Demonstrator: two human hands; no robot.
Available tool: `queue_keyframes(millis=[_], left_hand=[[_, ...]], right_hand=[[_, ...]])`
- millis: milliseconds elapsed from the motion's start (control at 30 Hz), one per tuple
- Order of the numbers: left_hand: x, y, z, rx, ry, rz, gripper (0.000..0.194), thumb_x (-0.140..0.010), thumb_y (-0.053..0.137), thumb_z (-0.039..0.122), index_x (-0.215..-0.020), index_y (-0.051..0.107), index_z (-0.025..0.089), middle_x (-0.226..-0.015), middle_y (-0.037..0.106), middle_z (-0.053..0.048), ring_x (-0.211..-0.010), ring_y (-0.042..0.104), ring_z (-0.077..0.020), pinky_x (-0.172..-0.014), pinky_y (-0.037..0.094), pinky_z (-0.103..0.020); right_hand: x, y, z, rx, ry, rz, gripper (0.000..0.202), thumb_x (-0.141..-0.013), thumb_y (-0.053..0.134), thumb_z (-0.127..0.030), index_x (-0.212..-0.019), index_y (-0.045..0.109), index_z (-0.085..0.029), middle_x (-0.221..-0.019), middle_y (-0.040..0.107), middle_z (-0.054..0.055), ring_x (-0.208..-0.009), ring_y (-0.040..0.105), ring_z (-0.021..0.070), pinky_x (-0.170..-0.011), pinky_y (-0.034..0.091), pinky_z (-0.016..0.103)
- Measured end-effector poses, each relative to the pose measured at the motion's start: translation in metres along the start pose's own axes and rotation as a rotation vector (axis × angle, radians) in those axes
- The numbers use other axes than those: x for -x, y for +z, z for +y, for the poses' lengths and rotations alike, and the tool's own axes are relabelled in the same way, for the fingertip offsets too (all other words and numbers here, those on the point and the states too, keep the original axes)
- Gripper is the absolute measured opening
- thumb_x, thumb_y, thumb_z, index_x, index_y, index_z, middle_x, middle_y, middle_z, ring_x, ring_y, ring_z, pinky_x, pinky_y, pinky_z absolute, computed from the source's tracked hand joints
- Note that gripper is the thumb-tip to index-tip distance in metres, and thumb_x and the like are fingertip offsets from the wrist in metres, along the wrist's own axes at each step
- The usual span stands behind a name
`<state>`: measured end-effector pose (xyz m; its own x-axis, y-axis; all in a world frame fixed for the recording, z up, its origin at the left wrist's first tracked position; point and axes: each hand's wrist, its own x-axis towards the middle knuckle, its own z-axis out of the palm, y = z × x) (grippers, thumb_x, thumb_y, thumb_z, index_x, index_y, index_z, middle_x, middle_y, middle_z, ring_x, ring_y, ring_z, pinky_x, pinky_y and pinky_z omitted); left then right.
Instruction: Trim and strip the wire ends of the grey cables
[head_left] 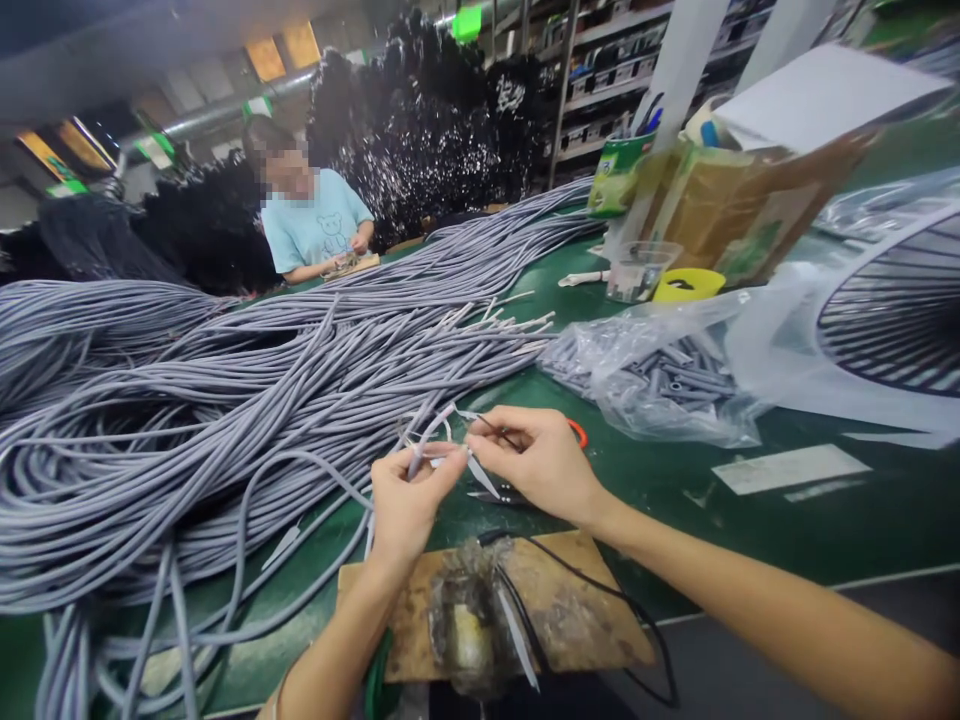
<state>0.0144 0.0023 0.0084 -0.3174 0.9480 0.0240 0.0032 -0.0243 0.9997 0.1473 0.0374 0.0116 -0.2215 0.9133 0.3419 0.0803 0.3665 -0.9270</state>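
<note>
**At the middle of the green bench, fine wires are pinched close to a heavy heap of cable**

On the green bench (645, 520), a large heap of grey cables (247, 400) is spread at the left side. If one loop is caught under another, the held piece could be pulled backward, and the pinch could be lost. By the loose black cord (626, 597), which hangs over the edge of the wooden board (592, 630), a sleeve or a wrist could be caught. Below the right hand (547, 460), pointed blades (499, 496) are seen lying; the skin could be pricked if the hand is lowered without care. The finest wires could be bent or mixed, because they are crowded between the fingertips.

The cable end (415, 463) is held above the bench, in front of the heap, pinched by the thumb and fingers of the left hand (405, 495). Its cover is grey, smooth and round. From it, thin wires (448, 426) are fanned out, pale and slightly curled, and they are pressed between the right thumb and fingertips. Their exact number cannot be told.
</note>
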Motion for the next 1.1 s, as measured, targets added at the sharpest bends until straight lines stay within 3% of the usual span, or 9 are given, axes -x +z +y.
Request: queue_keyframes(millis=[133,267,367,533,833,900,1033,1100], left_hand=[[0.000,-0.001,-0.002,-0.005,0.043,0.003,0.021,-0.050,0.079,0.029,-0.056,0.070,0.011,-0.047,0.053,0.001,-0.046,0.040,-0.0070,-0.045,0.032,-0.019],[0.001,-0.002,-0.002,-0.020,0.082,0.027,0.021,-0.052,0.079,0.029,-0.056,0.069,0.011,-0.047,0.052,0.001,-0.045,0.039,-0.0061,-0.043,0.031,-0.018],[0.001,-0.002,-0.004,-0.003,0.098,0.097,0.022,-0.053,0.079,0.031,-0.058,0.069,0.012,-0.044,0.047,0.004,-0.042,0.034,-0.0044,-0.042,0.028,-0.018],[0.000,-0.003,-0.010,-0.014,0.130,0.131,0.021,-0.059,0.077,0.032,-0.064,0.072,0.013,-0.046,0.049,0.003,-0.042,0.036,-0.0049,-0.042,0.030,-0.018],[0.007,0.003,-0.005,-0.226,0.262,0.085,0.012,-0.062,0.073,0.027,-0.061,0.073,0.015,-0.050,0.058,0.000,-0.047,0.046,-0.0094,-0.045,0.037,-0.019],[0.010,0.004,-0.004,-0.259,0.292,0.076,0.011,-0.062,0.072,0.027,-0.061,0.073,0.016,-0.051,0.059,0.000,-0.047,0.046,-0.0093,-0.046,0.038,-0.019],[0.012,0.003,-0.003,-0.264,0.346,0.074,0.012,-0.061,0.072,0.028,-0.061,0.073,0.016,-0.049,0.057,0.001,-0.045,0.044,-0.0082,-0.044,0.037,-0.019],[0.010,0.003,-0.003,-0.259,0.336,0.118,0.012,-0.061,0.072,0.028,-0.060,0.073,0.016,-0.044,0.051,0.002,-0.042,0.038,-0.0061,-0.041,0.032,-0.018]], right_hand=[[-0.002,-0.001,0.002,-0.037,0.060,-0.030,0.021,-0.070,0.053,-0.029,-0.058,0.059,-0.013,-0.050,0.049,-0.001,-0.046,0.039,0.0071,-0.042,0.031,0.018],[-0.003,-0.005,0.001,0.024,0.014,0.055,0.023,-0.076,0.051,-0.030,-0.066,0.063,-0.013,-0.055,0.055,-0.001,-0.048,0.043,0.0082,-0.045,0.034,0.019],[0.000,-0.008,-0.002,0.167,-0.113,0.095,0.023,-0.083,0.047,-0.028,-0.077,0.064,-0.014,-0.062,0.059,0.001,-0.052,0.048,0.0092,-0.050,0.037,0.020],[0.011,-0.008,-0.005,0.410,-0.384,0.020,0.029,-0.089,0.043,-0.020,-0.064,0.057,-0.016,-0.055,0.052,0.000,-0.051,0.046,0.0092,-0.054,0.036,0.022],[0.010,-0.005,0.001,0.476,-0.280,-0.031,0.033,-0.086,0.044,-0.016,-0.053,0.049,-0.016,-0.049,0.050,-0.002,-0.044,0.039,0.0072,-0.050,0.030,0.022],[0.005,-0.009,0.003,0.510,-0.260,0.010,0.034,-0.085,0.045,-0.017,-0.051,0.046,-0.017,-0.045,0.047,-0.003,-0.041,0.036,0.0067,-0.048,0.028,0.022],[-0.007,-0.025,0.002,0.603,-0.301,0.291,0.032,-0.085,0.045,-0.018,-0.054,0.050,-0.016,-0.046,0.046,-0.003,-0.042,0.037,0.0071,-0.048,0.027,0.022],[-0.008,-0.031,-0.001,0.597,-0.349,0.333,0.033,-0.085,0.045,-0.020,-0.054,0.050,-0.016,-0.045,0.043,-0.003,-0.041,0.036,0.0067,-0.048,0.027,0.021]])
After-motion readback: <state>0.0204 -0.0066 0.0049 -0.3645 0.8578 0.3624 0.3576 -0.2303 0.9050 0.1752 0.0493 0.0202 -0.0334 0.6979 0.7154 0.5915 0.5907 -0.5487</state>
